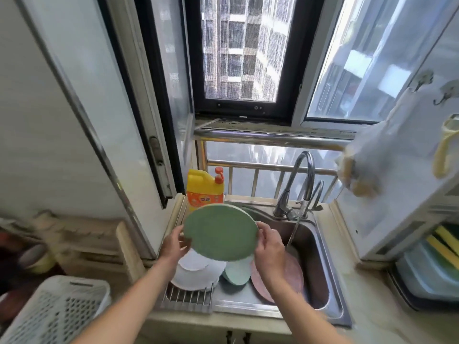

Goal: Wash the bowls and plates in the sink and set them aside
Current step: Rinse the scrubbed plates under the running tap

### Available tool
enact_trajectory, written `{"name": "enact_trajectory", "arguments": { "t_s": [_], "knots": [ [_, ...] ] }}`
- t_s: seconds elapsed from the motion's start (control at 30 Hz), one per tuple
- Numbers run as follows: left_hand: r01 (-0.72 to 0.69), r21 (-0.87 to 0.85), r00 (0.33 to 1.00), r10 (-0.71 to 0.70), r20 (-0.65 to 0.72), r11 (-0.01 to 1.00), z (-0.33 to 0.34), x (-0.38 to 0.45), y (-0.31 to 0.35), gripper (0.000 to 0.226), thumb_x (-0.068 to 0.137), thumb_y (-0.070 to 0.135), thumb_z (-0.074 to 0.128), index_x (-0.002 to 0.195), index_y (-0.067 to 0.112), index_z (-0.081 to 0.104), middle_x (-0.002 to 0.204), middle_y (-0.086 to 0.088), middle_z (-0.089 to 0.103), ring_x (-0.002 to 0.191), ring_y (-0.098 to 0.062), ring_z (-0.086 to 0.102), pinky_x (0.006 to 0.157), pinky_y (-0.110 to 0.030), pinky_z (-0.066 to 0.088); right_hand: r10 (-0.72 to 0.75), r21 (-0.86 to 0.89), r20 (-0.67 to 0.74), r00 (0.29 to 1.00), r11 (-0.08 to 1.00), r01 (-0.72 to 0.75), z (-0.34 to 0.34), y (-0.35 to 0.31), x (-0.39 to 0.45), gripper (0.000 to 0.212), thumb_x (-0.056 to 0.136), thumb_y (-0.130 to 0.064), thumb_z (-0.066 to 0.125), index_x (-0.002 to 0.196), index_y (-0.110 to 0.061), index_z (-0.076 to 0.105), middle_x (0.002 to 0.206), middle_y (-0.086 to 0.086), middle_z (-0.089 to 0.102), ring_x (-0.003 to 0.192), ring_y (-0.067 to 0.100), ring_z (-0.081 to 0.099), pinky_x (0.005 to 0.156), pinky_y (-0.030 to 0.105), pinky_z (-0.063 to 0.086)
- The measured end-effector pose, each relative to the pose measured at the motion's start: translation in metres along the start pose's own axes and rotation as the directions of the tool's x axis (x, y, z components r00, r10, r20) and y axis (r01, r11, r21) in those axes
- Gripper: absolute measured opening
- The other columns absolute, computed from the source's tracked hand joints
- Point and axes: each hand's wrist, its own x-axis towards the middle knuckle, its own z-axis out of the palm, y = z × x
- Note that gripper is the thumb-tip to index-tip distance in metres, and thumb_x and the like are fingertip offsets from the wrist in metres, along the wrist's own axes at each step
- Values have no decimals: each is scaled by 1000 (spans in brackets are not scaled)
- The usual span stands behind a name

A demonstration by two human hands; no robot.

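I hold a round green plate point(221, 232) up over the steel sink point(323, 264), its underside facing me. My left hand point(173, 244) grips its left rim and my right hand point(269, 247) grips its right rim. Below it, white plates point(196, 274) rest on a wire rack point(186, 297) across the sink's left side. A small green dish point(237, 273) and a reddish-brown plate point(293, 271) lie in the basin. Water runs from the curved faucet point(301, 180) into the basin, to the right of the plate.
A yellow detergent bottle point(205, 188) stands behind the sink's left corner. A white perforated basket point(54, 309) sits at the lower left. A white cloth bag point(387, 150) hangs at the right, above a dish tub point(429, 271) on the counter.
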Motion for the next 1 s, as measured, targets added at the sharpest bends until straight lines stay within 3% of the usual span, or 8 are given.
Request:
{"name": "enact_trajectory", "arguments": {
  "t_s": [0.13, 0.23, 0.3, 0.4, 0.57, 0.7, 0.83, 1.0],
  "knots": [
    [5, -143, 997, 7, 79, 990, -23, 3, -11, 54, 106, 45, 32, 121, 5, 66, 109, -17, 65, 94, -24, 61, 78, -33, 50, -42, 55, -4, 999, 998, 42, 25, 12, -12, 51, 92, 7, 58, 108, -40, 67, 107, -9, 64, 101, -3, 58, 88, 8, 41],
    [-119, 238, 984, 82, 159, 964, -34, 11, -30, 64, 83, 63, 58, 132, 22, 64, 143, -8, 55, 127, -25, 54, 104, -43, 46, -44, -7, 210, 977, 999, 46, 51, 28, -26, 64, 85, 14, 50, 108, -45, 57, 117, -11, 60, 112, -2, 52, 103, 25, 44],
    [-157, 671, 986, 82, 142, 725, -45, 21, -52, 90, 74, 60, 56, 153, 21, 39, 166, -5, 15, 153, -24, 15, 124, -41, 16, -10, -49, 450, 893, 998, 35, 65, 38, -42, 68, 78, 12, 45, 118, -42, 55, 135, -6, 51, 128, 7, 46, 114, 34, 40],
    [-218, 933, 976, 73, 206, 286, -62, 29, -88, 97, 88, 56, 58, 161, 28, 0, 164, -6, -26, 151, -26, -24, 125, -41, -5, 111, -174, 701, 705, 985, 17, 82, 49, -59, 77, 80, 8, 43, 151, -22, 42, 164, -2, 22, 153, 15, 20, 119, 13, 9],
    [-280, 953, 960, 63, 274, 114, -62, 33, -114, 92, 92, 53, 58, 159, 41, -5, 161, -2, -33, 151, -25, -27, 125, -41, -5, 134, -186, 759, 637, 982, 16, 106, 53, -60, 81, 85, 0, 46, 161, -18, 24, 167, -11, 0, 156, 8, -1, 120, 13, 1],
    [-166, 981, 981, 116, 154, 99, -38, 36, -110, 88, 86, 49, 48, 159, 42, -2, 166, -5, -21, 152, -27, -21, 124, -47, -7, 140, -141, 717, 683, 988, -55, 101, 57, -41, 74, 83, -4, 47, 155, -20, 40, 164, -15, 19, 152, 4, 17, 124, 21, 16],
    [-105, 984, 939, 340, 50, 146, 10, 40, -117, 86, 65, 30, 65, 147, 10, 46, 160, -22, 24, 149, -37, 14, 119, -58, 13, 209, -146, 584, 784, 978, -152, 80, 77, -19, 49, 88, -2, 49, 132, -20, 62, 135, -11, 54, 125, 3, 49, 107, 21, 39],
    [-456, 889, 792, 468, 391, 30, 97, 30, -129, 52, 57, 9, 72, 109, 14, 66, 119, -9, 56, 105, -31, 53, 82, -45, 53, 477, -363, 452, 754, 870, -333, 46, 156, 15, 29, 91, -11, 50, 114, -15, 68, 116, 2, 67, 108, 20, 61, 93, 26, 47]
  ]
}}
